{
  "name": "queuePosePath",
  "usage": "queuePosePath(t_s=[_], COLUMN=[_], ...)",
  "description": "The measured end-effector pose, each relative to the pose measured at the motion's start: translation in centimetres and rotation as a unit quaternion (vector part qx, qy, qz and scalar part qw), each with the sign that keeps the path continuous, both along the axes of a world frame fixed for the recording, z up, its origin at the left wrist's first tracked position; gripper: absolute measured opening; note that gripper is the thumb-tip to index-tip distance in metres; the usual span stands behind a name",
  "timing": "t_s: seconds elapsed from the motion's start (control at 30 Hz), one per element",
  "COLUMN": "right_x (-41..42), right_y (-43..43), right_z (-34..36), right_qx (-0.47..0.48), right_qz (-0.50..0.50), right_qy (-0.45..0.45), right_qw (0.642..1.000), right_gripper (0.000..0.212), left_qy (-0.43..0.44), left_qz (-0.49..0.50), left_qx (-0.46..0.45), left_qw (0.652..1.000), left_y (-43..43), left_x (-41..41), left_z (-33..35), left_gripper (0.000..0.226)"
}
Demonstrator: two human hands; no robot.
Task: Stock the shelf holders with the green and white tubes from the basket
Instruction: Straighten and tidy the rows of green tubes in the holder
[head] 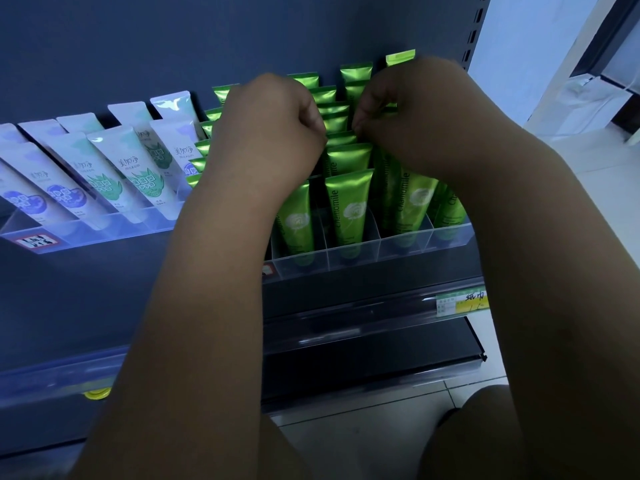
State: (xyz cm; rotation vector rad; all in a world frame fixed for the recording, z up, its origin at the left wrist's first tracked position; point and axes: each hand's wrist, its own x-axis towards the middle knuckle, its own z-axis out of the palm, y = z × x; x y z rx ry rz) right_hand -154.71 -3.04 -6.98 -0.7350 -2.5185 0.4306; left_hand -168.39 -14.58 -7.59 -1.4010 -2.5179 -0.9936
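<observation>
Left hand (277, 129), right hand (415, 116) curled at green tubes (348, 202): Chamomile | white tubes (138, 168): maxam

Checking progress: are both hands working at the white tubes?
No, the left hand and right hand are both at the green tubes.

Left hand (273, 133) curled in a fist, right hand (415, 116) opposite, its fingers (362, 124) pinching the crimped top of a green tube (341, 137), further green tubes (349, 202) upright in a clear holder (353, 252) below the fingers, white tubes (114, 161) leaning left of them.
</observation>
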Motion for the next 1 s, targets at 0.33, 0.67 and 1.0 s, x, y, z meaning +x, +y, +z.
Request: queuePosePath(t_s=[0.33, 0.67, 1.0], right_x=[0.13, 0.16, -0.33], right_y=[-0.19, -0.22, 0.69], right_z=[0.22, 0.41, 0.55], right_qx=[0.000, -0.002, 0.002], right_qz=[-0.003, -0.004, -0.018], right_qy=[-0.004, 0.001, 0.035], right_qw=[1.000, 1.000, 0.999], right_gripper=[0.015, 0.015, 0.016], left_qy=[-0.007, -0.019, 0.015], left_qz=[-0.007, -0.022, 0.000], left_qx=[0.005, 0.038, 0.034], left_qw=[1.000, 0.999, 0.999], left_y=[0.01, -0.38, -0.27], left_x=[0.12, -0.13, -0.76], left_z=[0.04, -0.32, 0.13], left_gripper=[0.014, 0.011, 0.013])
